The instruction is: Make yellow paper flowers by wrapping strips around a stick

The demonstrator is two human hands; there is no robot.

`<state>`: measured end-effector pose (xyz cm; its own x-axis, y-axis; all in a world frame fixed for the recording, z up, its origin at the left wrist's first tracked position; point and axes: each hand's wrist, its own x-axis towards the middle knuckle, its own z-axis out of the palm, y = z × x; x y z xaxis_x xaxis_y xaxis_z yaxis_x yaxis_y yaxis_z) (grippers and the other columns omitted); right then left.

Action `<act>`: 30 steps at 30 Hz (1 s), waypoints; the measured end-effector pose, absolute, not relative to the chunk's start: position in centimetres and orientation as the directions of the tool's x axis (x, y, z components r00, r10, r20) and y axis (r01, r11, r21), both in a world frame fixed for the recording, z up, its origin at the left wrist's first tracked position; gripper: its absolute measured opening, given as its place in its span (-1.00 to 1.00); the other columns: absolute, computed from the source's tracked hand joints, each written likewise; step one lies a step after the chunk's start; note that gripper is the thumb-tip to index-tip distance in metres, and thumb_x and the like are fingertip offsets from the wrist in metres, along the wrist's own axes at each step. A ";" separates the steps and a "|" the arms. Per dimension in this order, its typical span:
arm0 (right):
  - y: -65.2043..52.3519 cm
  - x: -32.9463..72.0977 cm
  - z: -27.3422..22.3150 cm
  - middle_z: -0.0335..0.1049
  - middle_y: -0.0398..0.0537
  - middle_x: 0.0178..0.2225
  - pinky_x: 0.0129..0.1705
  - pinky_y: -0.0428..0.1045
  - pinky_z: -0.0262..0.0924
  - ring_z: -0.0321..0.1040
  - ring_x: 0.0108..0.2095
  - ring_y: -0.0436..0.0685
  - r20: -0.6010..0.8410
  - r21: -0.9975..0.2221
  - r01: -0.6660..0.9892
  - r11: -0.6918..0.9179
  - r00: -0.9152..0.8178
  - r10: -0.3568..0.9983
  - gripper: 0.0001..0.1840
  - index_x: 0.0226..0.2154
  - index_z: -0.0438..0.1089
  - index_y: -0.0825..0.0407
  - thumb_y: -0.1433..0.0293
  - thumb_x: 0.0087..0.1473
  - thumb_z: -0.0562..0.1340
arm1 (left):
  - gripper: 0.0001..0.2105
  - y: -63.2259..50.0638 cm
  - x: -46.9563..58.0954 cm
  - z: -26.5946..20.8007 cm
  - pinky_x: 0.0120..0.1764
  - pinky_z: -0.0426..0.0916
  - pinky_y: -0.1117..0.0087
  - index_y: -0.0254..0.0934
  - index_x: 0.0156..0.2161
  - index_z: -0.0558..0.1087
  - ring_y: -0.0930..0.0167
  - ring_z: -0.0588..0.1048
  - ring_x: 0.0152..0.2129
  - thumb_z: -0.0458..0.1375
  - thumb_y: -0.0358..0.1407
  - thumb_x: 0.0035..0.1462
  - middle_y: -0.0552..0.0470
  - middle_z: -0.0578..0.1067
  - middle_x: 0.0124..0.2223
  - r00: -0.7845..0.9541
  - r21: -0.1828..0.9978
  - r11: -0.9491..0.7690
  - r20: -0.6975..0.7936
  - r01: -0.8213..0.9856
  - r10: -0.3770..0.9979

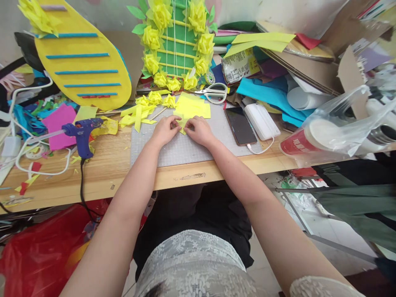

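Observation:
A small piece of yellow paper (183, 122) lies low over the grey cutting mat (148, 151), pinched at its two sides by my hands. My left hand (167, 129) has its fingertips closed on the left side. On the right side, the fingers of my right hand (198, 130) are closed too. Just beyond them rest yellow paper sheets (194, 105). Several yellow paper flowers (154, 97) and cut yellow strips (137, 118) sit up and left of my left hand. White-handled scissors (216, 93) lie behind the sheets.
A blue glue gun (81, 135) stands at left with its cable over the edge. To the right are a phone (240, 126), a white power bank (261, 121) and a bagged red cup (297, 142). A flower-trimmed green board (177, 45) and a yellow cutout (83, 62) stand behind.

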<state>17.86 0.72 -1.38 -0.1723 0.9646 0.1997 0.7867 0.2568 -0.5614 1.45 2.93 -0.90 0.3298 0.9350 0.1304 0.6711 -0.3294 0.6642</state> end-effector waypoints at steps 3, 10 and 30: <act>0.7 18.0 -1.3 0.35 0.02 -0.34 -0.13 0.06 0.07 0.19 -0.25 0.16 0.187 -0.565 0.782 0.262 -0.188 0.964 -0.86 -0.41 0.39 0.06 0.39 0.04 0.13 | -0.69 2.8 1.8 -0.8 -0.27 0.28 0.36 -0.27 -0.10 0.42 0.45 0.35 -0.45 0.15 -0.32 -0.02 0.04 0.50 -0.31 0.298 0.659 -0.306 0.129 0.687 0.946; 0.8 18.2 -1.2 0.38 0.00 -0.33 -0.09 0.05 0.06 0.21 -0.25 0.15 0.192 -0.580 0.768 0.273 -0.197 0.961 -0.83 -0.31 0.38 0.08 0.48 0.01 0.11 | -0.72 2.7 2.1 -0.7 -0.29 0.27 0.36 -0.28 -0.14 0.39 0.44 0.34 -0.46 0.15 -0.35 -0.02 0.05 0.50 -0.33 0.273 0.652 -0.295 0.138 0.699 0.952; 0.7 18.1 -1.4 0.39 0.01 -0.32 -0.08 0.06 0.08 0.23 -0.22 0.17 0.213 -0.559 0.779 0.284 -0.196 0.957 -0.83 -0.33 0.41 0.06 0.45 0.03 0.11 | -0.90 2.1 2.6 -0.2 -0.02 0.18 0.16 -0.28 -0.32 0.42 0.19 0.27 -0.11 0.07 -0.33 0.08 -0.12 0.39 -0.22 0.363 0.421 -0.414 0.198 0.807 0.910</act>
